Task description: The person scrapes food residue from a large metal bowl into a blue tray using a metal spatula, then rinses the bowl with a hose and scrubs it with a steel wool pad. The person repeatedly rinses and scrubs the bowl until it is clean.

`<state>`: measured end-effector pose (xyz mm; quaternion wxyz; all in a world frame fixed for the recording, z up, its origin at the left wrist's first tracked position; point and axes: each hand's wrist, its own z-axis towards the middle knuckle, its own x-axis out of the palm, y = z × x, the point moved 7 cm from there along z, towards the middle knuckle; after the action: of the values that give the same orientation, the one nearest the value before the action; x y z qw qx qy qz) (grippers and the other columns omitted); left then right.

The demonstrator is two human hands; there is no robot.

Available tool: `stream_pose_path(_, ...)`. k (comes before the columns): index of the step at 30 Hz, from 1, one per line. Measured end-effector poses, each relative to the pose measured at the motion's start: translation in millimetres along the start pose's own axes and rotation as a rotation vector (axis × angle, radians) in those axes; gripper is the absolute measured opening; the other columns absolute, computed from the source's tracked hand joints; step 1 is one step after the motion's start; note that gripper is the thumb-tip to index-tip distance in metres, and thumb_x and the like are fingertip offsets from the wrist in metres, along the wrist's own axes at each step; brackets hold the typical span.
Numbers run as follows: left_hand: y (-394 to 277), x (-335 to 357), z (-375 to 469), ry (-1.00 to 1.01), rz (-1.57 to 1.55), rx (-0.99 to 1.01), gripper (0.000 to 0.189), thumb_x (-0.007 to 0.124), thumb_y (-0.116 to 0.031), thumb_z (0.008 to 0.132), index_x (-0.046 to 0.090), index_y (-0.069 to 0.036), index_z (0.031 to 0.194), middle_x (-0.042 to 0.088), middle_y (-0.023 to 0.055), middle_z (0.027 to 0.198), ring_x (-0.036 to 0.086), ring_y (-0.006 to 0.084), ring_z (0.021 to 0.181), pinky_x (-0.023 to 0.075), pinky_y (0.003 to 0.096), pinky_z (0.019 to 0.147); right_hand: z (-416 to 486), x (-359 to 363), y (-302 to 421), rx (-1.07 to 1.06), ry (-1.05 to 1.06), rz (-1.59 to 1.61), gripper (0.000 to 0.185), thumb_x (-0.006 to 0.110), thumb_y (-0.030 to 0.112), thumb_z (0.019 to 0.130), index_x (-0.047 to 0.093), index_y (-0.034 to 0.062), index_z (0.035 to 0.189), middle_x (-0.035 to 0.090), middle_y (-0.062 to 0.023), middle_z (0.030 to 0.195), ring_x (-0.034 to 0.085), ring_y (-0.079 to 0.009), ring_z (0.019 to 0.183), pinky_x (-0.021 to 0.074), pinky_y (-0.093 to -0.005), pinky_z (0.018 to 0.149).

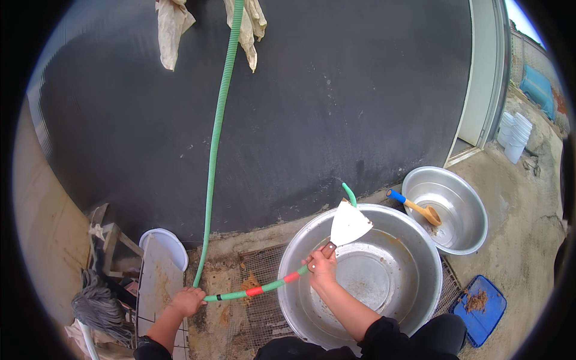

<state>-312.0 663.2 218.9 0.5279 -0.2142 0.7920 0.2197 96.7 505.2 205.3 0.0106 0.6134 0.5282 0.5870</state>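
Observation:
My left hand (pixel 189 300) grips a green corrugated hose (pixel 219 121) that hangs down along the dark wall and bends at my fingers. From there a length with red and black bands runs right to my right hand (pixel 323 266). That hand is closed around the brown handle of a wide-bladed scraper (pixel 351 223), with the hose beside the handle. Both are above a large metal basin (pixel 428 288) with small brown bits on its inside. A short green piece of hose (pixel 349 192) shows beyond the blade; how it joins the rest is hidden.
A smaller metal basin (pixel 478 202) at the right holds a wooden ladle (pixel 425 211) with a blue handle end. A blue plastic lid (pixel 490 315) bears brown debris. At the left are a grey mop (pixel 101 306), a white tub (pixel 177 249) and a tiled ledge (pixel 155 279). Wire mesh (pixel 263 315) lies underfoot.

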Motion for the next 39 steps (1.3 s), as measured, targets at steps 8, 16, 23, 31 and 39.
stream_pose_path(8,-66,-290,82,-0.796,-0.21,0.155,0.037,0.068,-0.025,0.091,0.056,-0.009,0.122,0.061,0.0104,0.126,0.06,0.0343,0.116,0.0517,0.0428,0.093,-25,-196,-32,0.121,-0.485,-0.053,0.031,0.054,-0.003,0.083,0.043,0.0157,0.106,0.048,-0.0064,0.082,0.048,-0.0195,0.055,0.0548,-0.0442,0.053)
stream_pose_path(16,-81,-720,48,-1.72,-0.941,0.298,0.024,0.058,-0.023,0.101,0.069,-0.003,0.108,0.069,0.0048,0.1,0.068,0.0096,0.081,0.054,0.0232,0.066,-46,-236,-52,0.558,-0.601,0.157,0.029,0.051,0.0,0.088,0.044,0.0178,0.11,0.048,-0.0079,0.085,0.05,-0.0227,0.064,0.0557,-0.0578,0.071)
stream_pose_path(23,-87,-839,43,-1.732,-1.122,0.06,0.032,0.062,-0.023,0.097,0.067,-0.004,0.123,0.07,0.0068,0.112,0.067,0.0133,0.093,0.0537,0.0267,0.074,-52,-250,12,0.478,-0.549,0.163,0.018,0.052,0.005,0.087,0.042,0.0127,0.099,0.043,-0.01,0.086,0.047,-0.0253,0.074,0.0503,-0.0593,0.082)
stream_pose_path(31,-116,-855,76,-1.686,-1.17,0.21,0.04,0.063,-0.025,0.095,0.064,-0.007,0.131,0.07,0.0071,0.12,0.065,0.0143,0.103,0.0499,0.0294,0.089,-39,-331,47,0.485,-0.661,0.178,0.014,0.053,0.008,0.087,0.042,0.0132,0.094,0.04,-0.0069,0.071,0.045,-0.0231,0.066,0.0473,-0.0545,0.073)
stream_pose_path(39,-175,-891,115,-1.557,-0.087,-0.296,0.05,0.038,-0.04,0.098,0.06,-0.012,0.133,0.066,0.0157,0.126,0.057,0.0364,0.122,0.0449,0.0478,0.101,-58,-324,22,0.52,-0.892,0.184,0.015,0.054,0.008,0.087,0.043,0.0154,0.095,0.039,-0.0054,0.069,0.042,-0.0212,0.061,0.0442,-0.0512,0.066)
